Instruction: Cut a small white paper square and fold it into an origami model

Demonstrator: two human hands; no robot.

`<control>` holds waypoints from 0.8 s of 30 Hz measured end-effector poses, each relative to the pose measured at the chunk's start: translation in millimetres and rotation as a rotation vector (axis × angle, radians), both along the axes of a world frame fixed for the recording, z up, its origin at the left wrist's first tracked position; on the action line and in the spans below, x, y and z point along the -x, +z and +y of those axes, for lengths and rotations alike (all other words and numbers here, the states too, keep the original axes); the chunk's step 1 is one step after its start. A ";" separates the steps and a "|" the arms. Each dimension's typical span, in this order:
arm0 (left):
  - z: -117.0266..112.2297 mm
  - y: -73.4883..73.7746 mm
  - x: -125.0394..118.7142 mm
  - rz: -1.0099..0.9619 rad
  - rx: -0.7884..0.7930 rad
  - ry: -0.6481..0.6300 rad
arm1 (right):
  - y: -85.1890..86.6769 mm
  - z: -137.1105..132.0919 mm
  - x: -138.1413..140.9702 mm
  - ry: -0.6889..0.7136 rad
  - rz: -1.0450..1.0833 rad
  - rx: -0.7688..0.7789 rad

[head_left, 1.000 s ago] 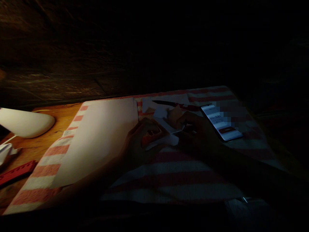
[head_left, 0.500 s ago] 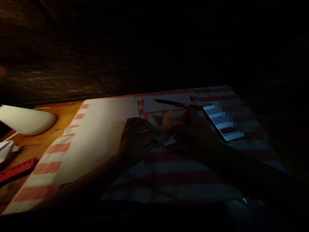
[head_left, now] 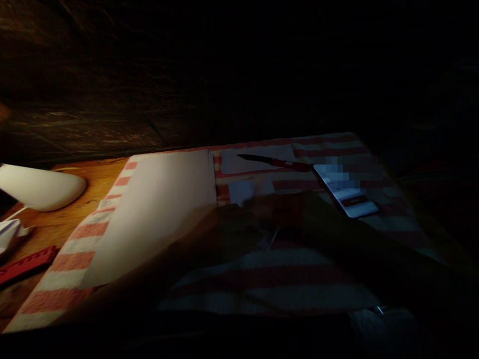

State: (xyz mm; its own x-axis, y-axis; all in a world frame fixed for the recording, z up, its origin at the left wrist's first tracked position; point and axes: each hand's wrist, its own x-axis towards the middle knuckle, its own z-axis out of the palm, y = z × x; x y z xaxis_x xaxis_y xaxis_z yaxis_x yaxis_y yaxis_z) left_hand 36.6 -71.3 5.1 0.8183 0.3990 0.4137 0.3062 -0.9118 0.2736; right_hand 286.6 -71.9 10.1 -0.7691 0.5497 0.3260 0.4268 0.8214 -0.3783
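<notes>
In deep shadow, my left hand [head_left: 235,229] and my right hand [head_left: 294,212] meet over the striped cloth. Both look closed around a small folded piece of paper [head_left: 270,240], whose pale edge sticks out below the fingers. Single fingers are hard to make out in the dark and blur. Just beyond the hands lies another small paper piece [head_left: 250,189], partly covered by them. A knife [head_left: 277,162] with a dark blade and red handle rests behind, its blade over a paper strip [head_left: 239,160]. Right of my right hand is a lit phone [head_left: 346,194].
Large white paper sheets [head_left: 168,199] lie left on the red-and-white striped cloth [head_left: 86,229]. Farther left, on the wooden table [head_left: 101,172], are a white lamp head [head_left: 45,187], a white crumpled object [head_left: 11,234] and a red notched object [head_left: 30,264]. A dark wall stands behind.
My left hand has moved right, toward my right hand, which has come lower and nearer. The folded paper between them has shifted slightly right and is more hidden.
</notes>
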 end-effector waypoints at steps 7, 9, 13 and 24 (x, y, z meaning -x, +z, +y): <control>-3.8 0.5 -0.9 0.092 -0.055 0.105 | 10.7 -0.4 -2.6 -0.123 -0.024 0.213; -6.9 -1.5 -2.7 0.097 -0.016 0.166 | 7.4 -0.5 0.7 -0.364 -0.009 0.180; -9.2 -6.2 -3.8 0.066 0.015 0.332 | 1.1 -1.8 8.5 -0.658 0.034 0.242; -3.6 -9.1 -2.2 0.049 0.169 0.727 | -2.4 0.6 9.4 -0.698 0.178 0.390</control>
State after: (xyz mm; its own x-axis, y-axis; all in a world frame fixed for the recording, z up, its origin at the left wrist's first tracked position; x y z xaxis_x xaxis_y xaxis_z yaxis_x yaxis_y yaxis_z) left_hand 38.7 -74.9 -4.0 0.3401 0.9011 0.2688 0.8312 -0.4218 0.3622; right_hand 277.2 -71.3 7.7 -0.1629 0.9819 0.0970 0.6977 0.1841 -0.6924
